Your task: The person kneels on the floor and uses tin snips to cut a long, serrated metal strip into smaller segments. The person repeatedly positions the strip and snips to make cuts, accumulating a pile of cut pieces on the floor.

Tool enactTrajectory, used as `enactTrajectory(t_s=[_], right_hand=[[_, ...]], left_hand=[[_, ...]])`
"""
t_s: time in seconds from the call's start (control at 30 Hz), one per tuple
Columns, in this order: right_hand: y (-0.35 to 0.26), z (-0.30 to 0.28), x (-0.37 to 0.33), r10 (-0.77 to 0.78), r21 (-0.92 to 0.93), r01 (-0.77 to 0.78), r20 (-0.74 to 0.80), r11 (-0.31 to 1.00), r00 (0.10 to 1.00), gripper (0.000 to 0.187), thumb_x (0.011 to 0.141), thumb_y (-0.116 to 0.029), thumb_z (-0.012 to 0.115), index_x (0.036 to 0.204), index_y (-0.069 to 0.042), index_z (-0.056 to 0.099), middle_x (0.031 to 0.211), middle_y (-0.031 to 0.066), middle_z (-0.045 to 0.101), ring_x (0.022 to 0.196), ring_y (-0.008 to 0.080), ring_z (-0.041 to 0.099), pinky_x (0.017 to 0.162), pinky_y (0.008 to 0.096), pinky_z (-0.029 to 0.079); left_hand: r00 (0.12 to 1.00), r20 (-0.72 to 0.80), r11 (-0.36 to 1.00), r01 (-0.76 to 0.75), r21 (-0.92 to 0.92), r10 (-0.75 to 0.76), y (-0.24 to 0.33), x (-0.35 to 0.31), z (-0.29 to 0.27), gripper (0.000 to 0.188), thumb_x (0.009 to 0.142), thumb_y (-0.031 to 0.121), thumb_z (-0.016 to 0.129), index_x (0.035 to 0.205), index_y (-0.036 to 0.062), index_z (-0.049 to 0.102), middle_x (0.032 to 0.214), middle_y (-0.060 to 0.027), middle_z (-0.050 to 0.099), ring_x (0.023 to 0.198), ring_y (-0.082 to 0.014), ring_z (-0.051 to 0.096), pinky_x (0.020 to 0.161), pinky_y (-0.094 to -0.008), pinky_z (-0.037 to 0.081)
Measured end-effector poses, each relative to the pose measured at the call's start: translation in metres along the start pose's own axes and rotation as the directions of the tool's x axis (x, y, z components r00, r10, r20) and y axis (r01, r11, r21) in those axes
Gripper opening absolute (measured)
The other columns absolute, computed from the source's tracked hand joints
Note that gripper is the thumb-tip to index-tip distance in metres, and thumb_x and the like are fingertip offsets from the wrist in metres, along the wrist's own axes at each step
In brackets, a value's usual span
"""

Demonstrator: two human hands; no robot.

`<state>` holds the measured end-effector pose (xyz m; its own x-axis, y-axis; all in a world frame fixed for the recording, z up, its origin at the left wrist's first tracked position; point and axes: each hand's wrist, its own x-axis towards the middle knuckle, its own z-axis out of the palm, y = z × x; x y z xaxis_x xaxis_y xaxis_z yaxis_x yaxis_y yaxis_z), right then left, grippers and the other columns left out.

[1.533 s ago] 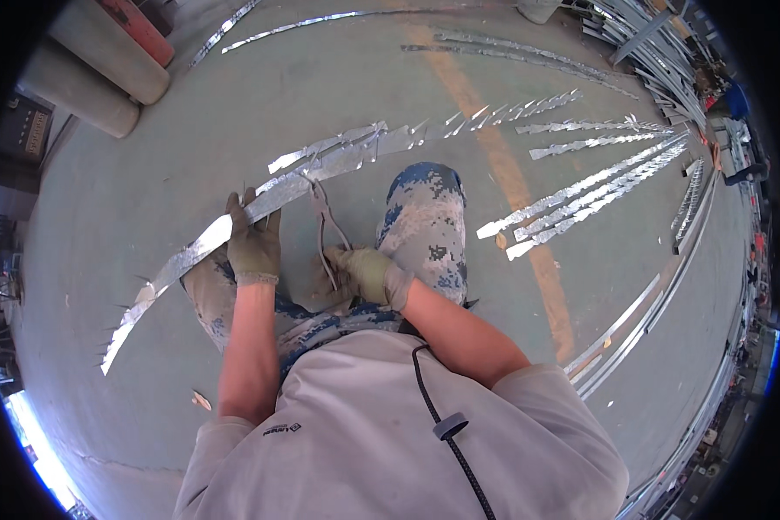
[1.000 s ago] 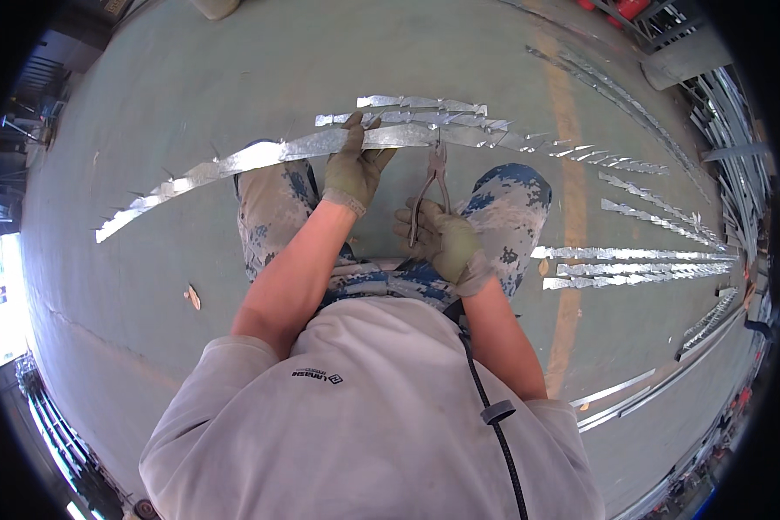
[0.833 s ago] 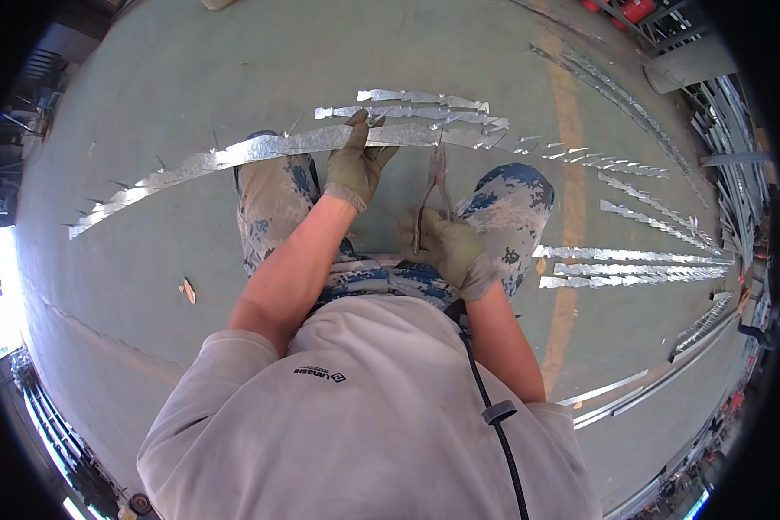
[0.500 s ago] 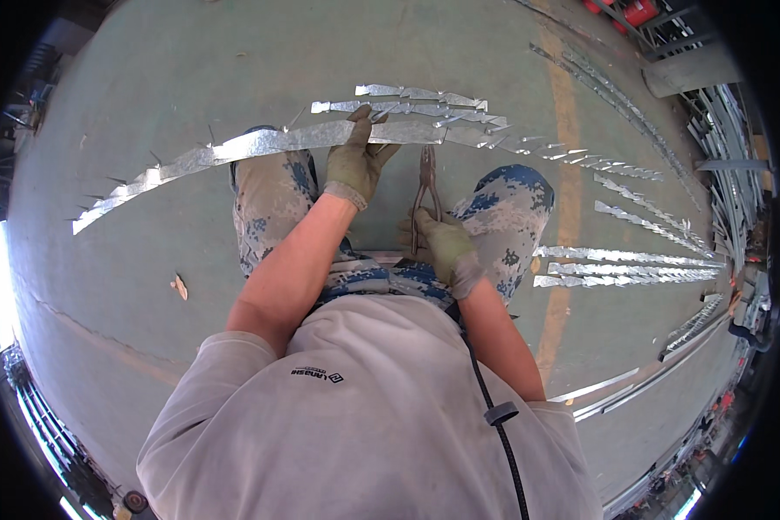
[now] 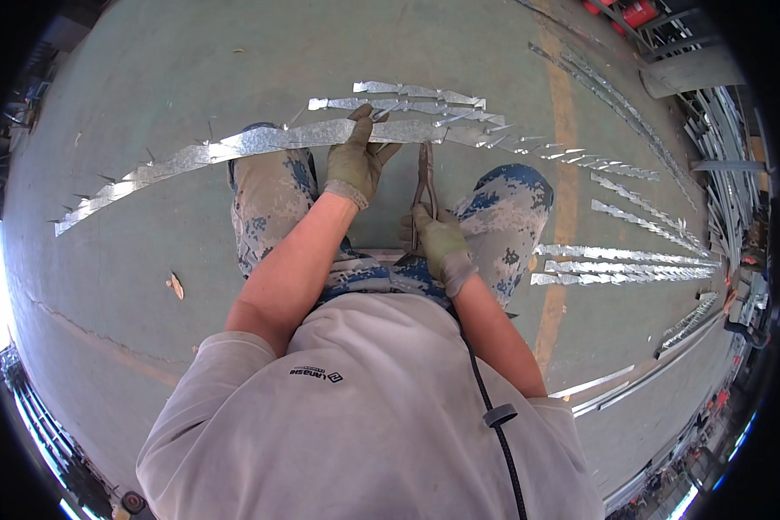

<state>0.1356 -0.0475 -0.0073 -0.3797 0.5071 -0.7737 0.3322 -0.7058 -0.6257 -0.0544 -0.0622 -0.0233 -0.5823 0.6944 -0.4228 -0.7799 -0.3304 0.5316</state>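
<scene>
In the head view, the left hand [image 5: 352, 171] covers part of the long metal strip [image 5: 251, 143] held in its grip, across the left knee [image 5: 273, 173]; the strip's far right end blurs. The right hand's [image 5: 445, 241] grip wraps the pliers [image 5: 424, 180], their bite unclear. Shorter strips [image 5: 420, 90] lie just beyond; clutter [image 5: 726, 186] fades along the right rim.

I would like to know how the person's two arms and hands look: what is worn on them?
The left hand and the right hand wear olive-green gloves, darker toward the fingers, with greyish cuffs at the wrists. The forearms are bare, up to short, pale grey sleeves.
</scene>
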Motion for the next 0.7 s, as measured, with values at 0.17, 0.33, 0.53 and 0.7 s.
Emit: enactTrajectory(t_s=[0.17,0.33,0.53,0.7], right_hand=[[-0.002,0.003,-0.002,0.01,0.004,-0.01,-0.027,1.0,1.0,0.039,0.104,-0.031,0.059,0.126,0.001,0.06,0.106,0.0155,0.07,0.079,0.0227,0.067,0.066,0.0367,0.057],[0.004,0.004,0.005,-0.001,-0.014,0.0,-0.052,1.0,0.999,0.037,0.103,-0.034,0.061,0.121,-0.001,0.06,0.098,0.0128,0.07,0.072,0.0214,0.066,0.061,0.0359,0.056],[0.028,-0.005,0.028,-0.138,-0.277,0.11,-0.085,0.954,0.987,0.038,0.102,-0.038,0.062,0.113,-0.002,0.063,0.088,0.0115,0.069,0.061,0.0187,0.061,0.052,0.0341,0.051],[0.046,-0.012,0.053,-0.207,-0.392,0.151,-0.106,0.908,0.972,0.042,0.101,-0.042,0.059,0.107,0.0,0.066,0.087,0.0155,0.07,0.068,0.026,0.061,0.06,0.0392,0.048]], left_hand=[[1.0,0.01,1.0,-0.01,0.015,0.009,-0.001,0.002,-0.003,0.031,0.108,0.018,0.051,0.137,0.0061,0.052,0.134,-0.0155,0.06,0.119,-0.0277,0.065,0.098,-0.0491,0.061],[1.0,0.008,1.0,-0.011,0.015,0.011,0.0,0.001,-0.001,0.032,0.107,0.018,0.052,0.137,0.0064,0.052,0.133,-0.0148,0.061,0.117,-0.0275,0.066,0.098,-0.049,0.061],[1.0,0.006,1.0,-0.007,0.013,0.007,-0.002,0.002,-0.003,0.032,0.108,0.017,0.051,0.137,0.0063,0.052,0.133,-0.0144,0.061,0.115,-0.0275,0.067,0.098,-0.0489,0.061],[1.0,-0.023,0.999,0.007,0.039,-0.006,-0.002,0.0,-0.004,0.031,0.107,0.013,0.051,0.137,0.005,0.051,0.133,-0.0144,0.061,0.12,-0.0275,0.065,0.096,-0.0491,0.06]])
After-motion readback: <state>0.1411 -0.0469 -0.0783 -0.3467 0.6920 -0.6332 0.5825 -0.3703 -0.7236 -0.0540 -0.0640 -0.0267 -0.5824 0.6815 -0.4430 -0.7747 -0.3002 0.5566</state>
